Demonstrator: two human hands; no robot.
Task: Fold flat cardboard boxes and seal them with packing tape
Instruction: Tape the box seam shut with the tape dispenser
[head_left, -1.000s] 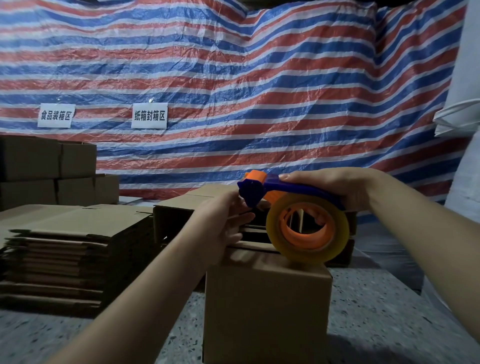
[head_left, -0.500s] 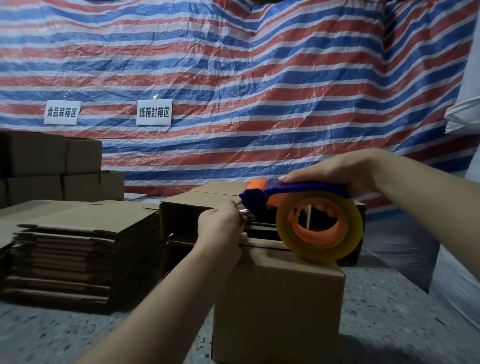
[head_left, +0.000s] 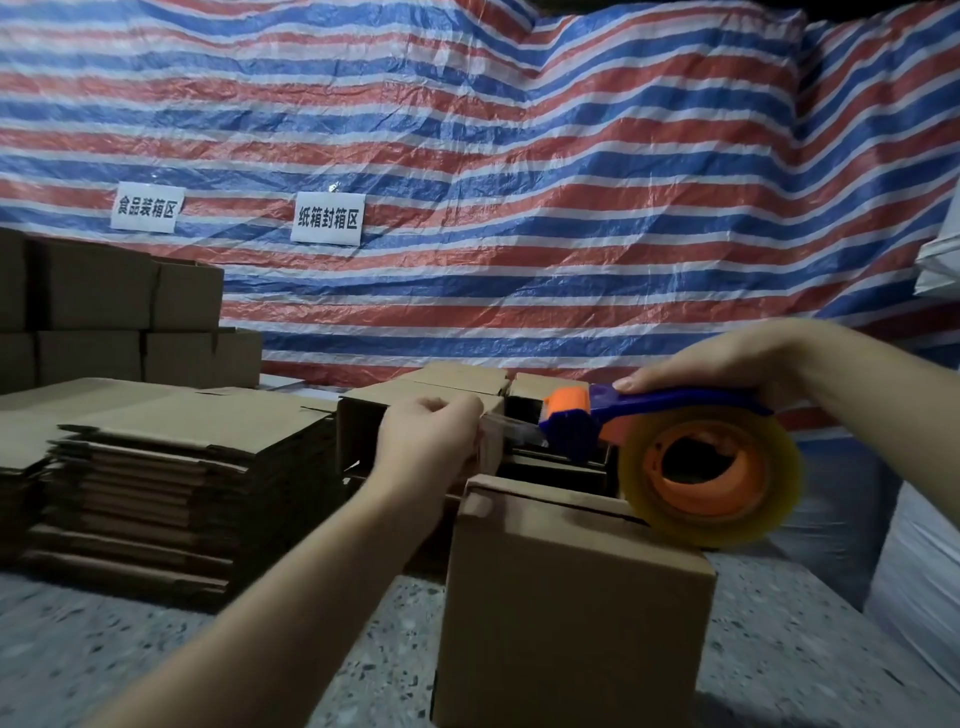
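The tape dispenser (head_left: 670, 447) is gripped by the right hand (head_left: 727, 358) above the box (head_left: 571, 613); its tape end (head_left: 511, 431) is pinched by the left hand (head_left: 426, 441).

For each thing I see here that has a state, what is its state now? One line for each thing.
Front box: folded up, standing, top flaps closed.
Tape dispenser: held above the front box, roll loaded.
Tape strip: pulled out from the dispenser.
Left hand: pinches the tape end.
Right hand: grips the dispenser handle.
Flat boxes: unfolded, stacked.
Boxes behind: folded up, tops open.
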